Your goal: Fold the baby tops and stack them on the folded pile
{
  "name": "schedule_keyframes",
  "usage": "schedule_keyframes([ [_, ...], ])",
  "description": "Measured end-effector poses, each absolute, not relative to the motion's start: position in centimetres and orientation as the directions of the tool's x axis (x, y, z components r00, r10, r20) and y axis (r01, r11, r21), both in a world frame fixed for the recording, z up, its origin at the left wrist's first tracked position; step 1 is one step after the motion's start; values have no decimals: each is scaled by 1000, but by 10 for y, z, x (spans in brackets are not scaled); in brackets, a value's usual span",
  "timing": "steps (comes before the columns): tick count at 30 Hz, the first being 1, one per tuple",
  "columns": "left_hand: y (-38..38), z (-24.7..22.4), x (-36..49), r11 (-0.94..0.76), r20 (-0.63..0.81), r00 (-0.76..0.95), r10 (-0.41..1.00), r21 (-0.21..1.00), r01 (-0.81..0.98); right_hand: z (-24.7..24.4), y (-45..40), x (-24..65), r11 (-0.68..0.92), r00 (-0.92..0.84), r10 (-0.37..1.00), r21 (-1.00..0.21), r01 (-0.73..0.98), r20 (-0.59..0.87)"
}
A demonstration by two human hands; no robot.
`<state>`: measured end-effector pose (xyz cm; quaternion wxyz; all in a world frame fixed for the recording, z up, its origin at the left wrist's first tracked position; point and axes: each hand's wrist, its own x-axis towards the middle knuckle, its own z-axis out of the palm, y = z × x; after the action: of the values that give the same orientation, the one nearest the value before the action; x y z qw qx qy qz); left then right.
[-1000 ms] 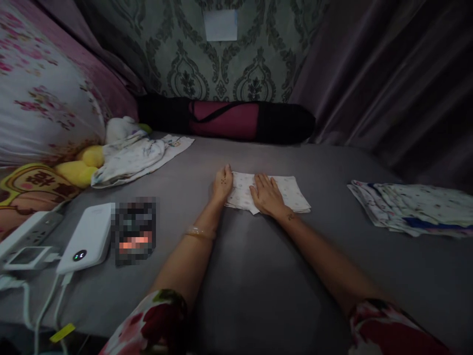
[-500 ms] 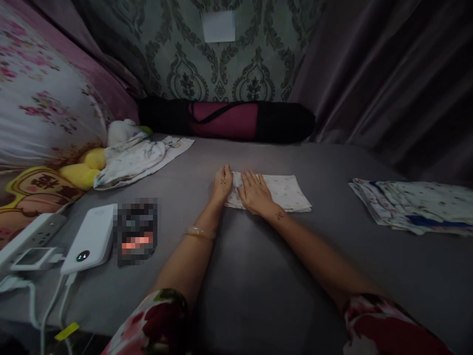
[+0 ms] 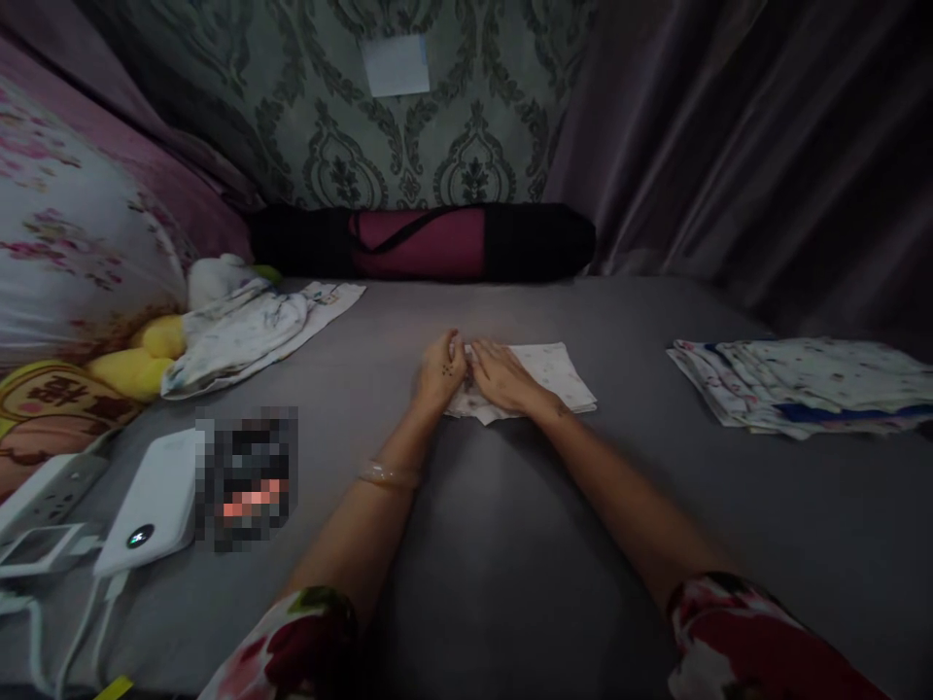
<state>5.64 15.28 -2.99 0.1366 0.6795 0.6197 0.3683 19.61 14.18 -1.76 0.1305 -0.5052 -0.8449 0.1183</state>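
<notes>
A small white cloth (image 3: 558,374) with a faint print lies folded on the grey bed surface in front of me. At its left edge is my left hand (image 3: 441,371), turned on its side with fingers curled around the cloth's edge; the fingertips are partly hidden. My right hand (image 3: 504,377) rests palm down on the left half of the cloth, fingers stretched out and close beside the left hand. Between the two hands the cloth is bunched, and its near edge pokes out below the right hand.
To the right lies a stack of folded printed cloths (image 3: 816,379). A loose printed cloth (image 3: 248,335) lies left, by yellow plush toys (image 3: 135,372). Nearer are a white power bank (image 3: 156,501), a power strip (image 3: 54,491) and a blurred-out object (image 3: 252,481). A long black-and-maroon bag (image 3: 419,243) lies along the wall.
My right hand has slid left toward my left hand, and the cloth now bunches between them. The whole view has shifted slightly.
</notes>
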Motion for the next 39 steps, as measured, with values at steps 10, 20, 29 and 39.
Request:
schedule_keyframes([
  [10,137,-41,88,-356,186,318,930,224,907,-31,132,237,438,-429,899,-160,885,88],
  [20,136,-38,83,-322,193,291,937,156,934,-31,134,246,388,-384,921,-227,893,65],
  [29,142,-45,76,-278,117,261,958,159,947,-32,133,263,278,-276,960,-179,944,32],
  [39,143,-42,65,-190,144,170,975,140,972,-28,135,281,112,-103,993,-191,975,55],
])
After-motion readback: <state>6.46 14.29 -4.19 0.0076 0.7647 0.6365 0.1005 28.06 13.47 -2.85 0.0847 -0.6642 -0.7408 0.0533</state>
